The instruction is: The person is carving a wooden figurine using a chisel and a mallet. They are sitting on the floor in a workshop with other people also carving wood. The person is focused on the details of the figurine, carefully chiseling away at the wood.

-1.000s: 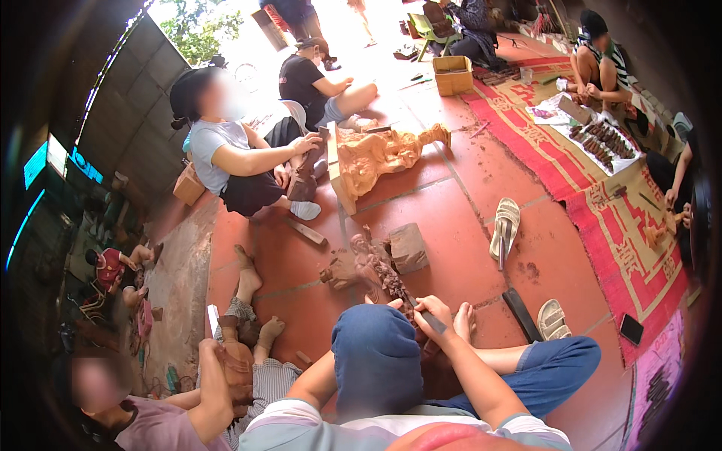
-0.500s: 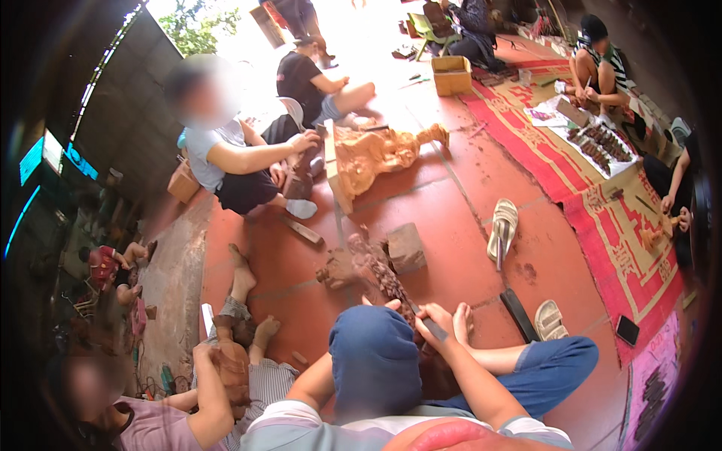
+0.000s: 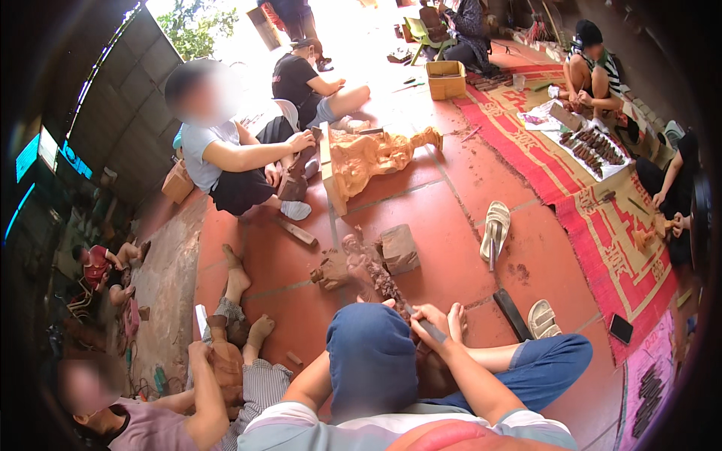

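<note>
My right hand is closed around a chisel, a slim tool with a flat greyish end. Its other end slants up and left to a dark reddish-brown wood carving. This carved figure lies on the floor, pointing away from me. Only the fingertips of my left hand show, beside the carving; a blue cap hides the rest, so its grip is unclear. One wood block lies right of the figure and a rougher wood piece lies left of it.
Ahead, a seated person works at a large light-wood carving. Another person at lower left handles a carving. Right of me lie a sandal, a dark bar, a phone and a red mat.
The whole scene has shifted slightly left in the view. My right hand still grips the chisel at the carving, with little visible movement.
</note>
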Available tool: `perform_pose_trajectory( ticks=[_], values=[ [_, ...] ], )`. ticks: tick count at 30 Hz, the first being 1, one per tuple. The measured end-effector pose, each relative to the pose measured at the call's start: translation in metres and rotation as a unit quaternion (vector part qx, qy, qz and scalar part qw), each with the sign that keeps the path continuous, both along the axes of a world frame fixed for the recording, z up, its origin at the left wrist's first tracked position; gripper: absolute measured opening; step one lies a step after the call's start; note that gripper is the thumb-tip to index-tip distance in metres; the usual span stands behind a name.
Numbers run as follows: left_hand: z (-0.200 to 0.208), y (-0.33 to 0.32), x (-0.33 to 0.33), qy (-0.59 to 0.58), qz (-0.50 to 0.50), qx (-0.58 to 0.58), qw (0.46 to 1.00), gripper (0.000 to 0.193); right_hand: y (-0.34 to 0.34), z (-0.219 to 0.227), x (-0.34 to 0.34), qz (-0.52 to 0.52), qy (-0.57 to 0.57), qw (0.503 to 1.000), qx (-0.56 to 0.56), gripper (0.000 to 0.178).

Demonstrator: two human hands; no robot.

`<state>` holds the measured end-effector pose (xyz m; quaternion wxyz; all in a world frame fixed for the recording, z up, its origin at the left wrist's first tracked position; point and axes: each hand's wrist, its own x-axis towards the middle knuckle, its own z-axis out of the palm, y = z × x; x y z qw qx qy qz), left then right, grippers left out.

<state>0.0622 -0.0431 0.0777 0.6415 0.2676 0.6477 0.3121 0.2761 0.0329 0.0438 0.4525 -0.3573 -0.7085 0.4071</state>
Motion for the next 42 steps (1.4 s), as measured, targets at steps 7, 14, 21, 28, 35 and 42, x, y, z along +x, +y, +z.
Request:
perform_pose_trajectory(
  ticks=[7,14,21,28,35,42],
  values=[
    [0.000,0.002,-0.003,-0.001,-0.001,0.001,1.000,0.053,0.004,0.007,-0.009,-0.012,0.007,0.999,-0.030,0.014],
    [0.000,0.000,-0.003,-0.002,0.001,-0.004,1.000,0.052,-0.008,0.012,-0.002,-0.028,-0.012,1.000,0.002,0.012],
    [-0.003,-0.005,-0.003,-0.004,-0.002,-0.011,1.000,0.051,-0.011,0.005,0.009,0.001,-0.015,1.000,0.012,0.013],
    [-0.002,0.004,0.001,-0.003,-0.008,-0.008,1.000,0.050,-0.005,-0.001,0.003,0.010,-0.001,1.000,-0.023,0.012],
    [-0.001,0.001,0.004,-0.002,-0.009,-0.010,1.000,0.049,-0.014,0.046,0.028,-0.024,-0.043,0.998,-0.041,0.010],
    [0.002,0.004,0.007,0.006,-0.016,-0.008,1.000,0.048,-0.003,-0.013,0.034,-0.084,-0.033,0.993,-0.075,0.008]
  ],
)
